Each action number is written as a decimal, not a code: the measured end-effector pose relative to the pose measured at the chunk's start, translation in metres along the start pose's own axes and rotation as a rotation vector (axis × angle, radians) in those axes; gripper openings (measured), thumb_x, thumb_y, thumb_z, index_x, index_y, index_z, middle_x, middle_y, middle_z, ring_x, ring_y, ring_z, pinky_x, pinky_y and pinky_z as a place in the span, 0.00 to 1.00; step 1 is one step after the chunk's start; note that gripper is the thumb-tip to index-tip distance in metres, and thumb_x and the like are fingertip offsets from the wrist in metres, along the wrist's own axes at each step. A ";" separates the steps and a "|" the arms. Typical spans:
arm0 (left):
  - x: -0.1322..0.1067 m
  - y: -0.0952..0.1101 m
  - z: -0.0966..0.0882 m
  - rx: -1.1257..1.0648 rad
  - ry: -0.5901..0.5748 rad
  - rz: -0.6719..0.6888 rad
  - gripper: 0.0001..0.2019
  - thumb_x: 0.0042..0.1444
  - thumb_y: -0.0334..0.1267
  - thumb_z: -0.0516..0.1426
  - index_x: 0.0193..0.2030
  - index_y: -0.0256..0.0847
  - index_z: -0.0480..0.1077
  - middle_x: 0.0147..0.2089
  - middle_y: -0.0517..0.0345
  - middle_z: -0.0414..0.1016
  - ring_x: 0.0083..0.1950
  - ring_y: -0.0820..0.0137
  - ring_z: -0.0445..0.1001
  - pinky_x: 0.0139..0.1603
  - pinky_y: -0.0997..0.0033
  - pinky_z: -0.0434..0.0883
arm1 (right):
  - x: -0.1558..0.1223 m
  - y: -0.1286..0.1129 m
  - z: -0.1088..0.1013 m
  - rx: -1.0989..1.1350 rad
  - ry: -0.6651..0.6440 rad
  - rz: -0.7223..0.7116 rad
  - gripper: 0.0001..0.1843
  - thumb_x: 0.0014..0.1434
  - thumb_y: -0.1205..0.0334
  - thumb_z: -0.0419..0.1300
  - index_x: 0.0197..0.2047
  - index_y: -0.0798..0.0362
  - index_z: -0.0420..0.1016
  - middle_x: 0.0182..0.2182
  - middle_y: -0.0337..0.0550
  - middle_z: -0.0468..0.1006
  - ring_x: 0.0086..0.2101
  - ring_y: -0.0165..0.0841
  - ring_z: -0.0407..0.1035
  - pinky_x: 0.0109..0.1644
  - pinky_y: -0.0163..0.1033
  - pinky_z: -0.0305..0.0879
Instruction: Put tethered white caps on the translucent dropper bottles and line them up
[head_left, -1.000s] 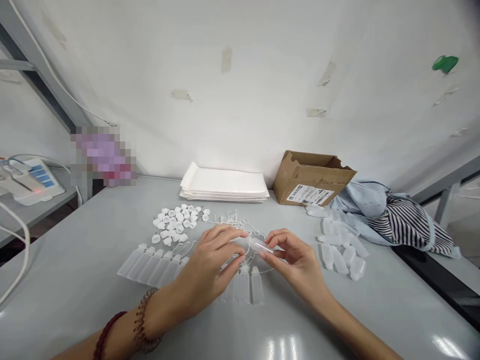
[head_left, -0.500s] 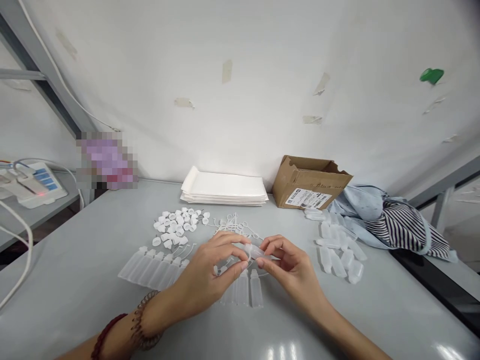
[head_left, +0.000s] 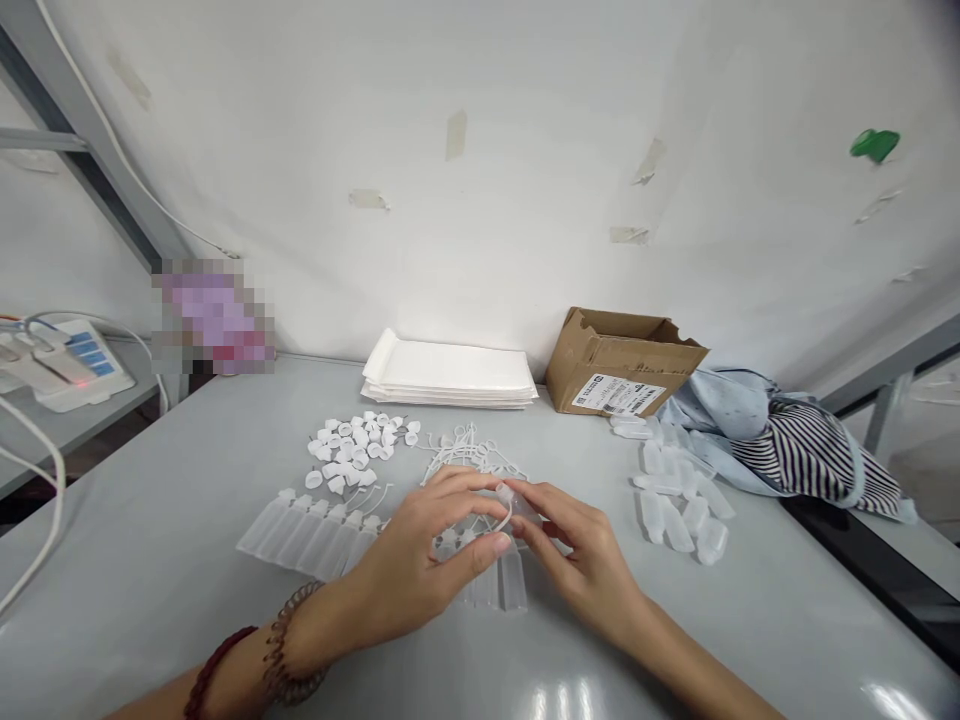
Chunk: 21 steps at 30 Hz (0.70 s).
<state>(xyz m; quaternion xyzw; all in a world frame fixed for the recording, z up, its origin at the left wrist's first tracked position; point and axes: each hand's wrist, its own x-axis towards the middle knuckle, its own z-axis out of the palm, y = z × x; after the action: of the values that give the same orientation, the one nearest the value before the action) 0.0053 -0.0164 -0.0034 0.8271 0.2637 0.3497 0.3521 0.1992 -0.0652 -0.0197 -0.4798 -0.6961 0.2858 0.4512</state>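
My right hand (head_left: pixel 581 550) grips a small translucent squeeze bottle (head_left: pixel 526 507) between thumb and fingers, its neck towards my left hand. A thin white plastic strap (head_left: pixel 509 518) curves from the bottle's neck. My left hand (head_left: pixel 420 555) pinches the strap near its lower end, with the index fingertip against the neck; the exact contact is partly hidden. Under and between my hands lie several similar bottles (head_left: pixel 513 582) side by side. Another row of bottles (head_left: pixel 289 535) with straps at their necks lies left of my left hand.
White caps (head_left: pixel 360 450) are heaped behind the left row. A tangle of white straps (head_left: pixel 472 452) lies beyond my hands. Loose bottles (head_left: pixel 679 500) are piled at right. White padded envelopes (head_left: pixel 450 370), a cardboard box (head_left: pixel 622 365) and bundled cloth (head_left: pixel 802 450) stand along the back.
The bottle has turned in my right hand, so its neck now points more upward and away. My right fingers have moved left, closer to my left fingertips, and the strap's curve shows more plainly.
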 end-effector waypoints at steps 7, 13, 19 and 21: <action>-0.003 0.004 -0.006 -0.033 -0.009 -0.164 0.18 0.65 0.44 0.51 0.61 0.49 0.61 0.54 0.52 0.75 0.56 0.59 0.73 0.48 0.60 0.76 | 0.009 -0.013 -0.007 0.552 -0.090 0.426 0.19 0.60 0.49 0.60 0.51 0.49 0.75 0.38 0.45 0.80 0.37 0.35 0.76 0.40 0.41 0.74; -0.005 -0.003 0.007 0.192 0.016 0.027 0.28 0.58 0.39 0.60 0.62 0.48 0.54 0.56 0.49 0.69 0.58 0.58 0.67 0.56 0.52 0.69 | 0.006 -0.011 -0.005 0.749 -0.127 0.473 0.19 0.57 0.48 0.63 0.46 0.51 0.76 0.39 0.47 0.80 0.40 0.36 0.76 0.46 0.42 0.70; -0.009 -0.004 0.016 0.297 0.039 0.047 0.36 0.50 0.39 0.66 0.61 0.46 0.51 0.56 0.47 0.68 0.57 0.54 0.66 0.53 0.50 0.70 | 0.002 -0.012 0.003 0.816 -0.158 0.494 0.18 0.60 0.49 0.61 0.47 0.51 0.73 0.38 0.47 0.80 0.41 0.37 0.76 0.44 0.41 0.69; -0.009 -0.004 0.017 0.329 0.067 0.065 0.34 0.50 0.38 0.66 0.60 0.45 0.53 0.54 0.47 0.69 0.55 0.53 0.66 0.52 0.50 0.69 | 0.001 -0.013 0.005 0.828 -0.161 0.471 0.16 0.60 0.49 0.60 0.46 0.51 0.72 0.39 0.47 0.80 0.42 0.37 0.75 0.48 0.43 0.68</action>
<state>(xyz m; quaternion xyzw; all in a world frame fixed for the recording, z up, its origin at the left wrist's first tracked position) 0.0117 -0.0263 -0.0186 0.8696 0.3021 0.3402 0.1918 0.1891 -0.0687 -0.0106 -0.3808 -0.4292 0.6693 0.4719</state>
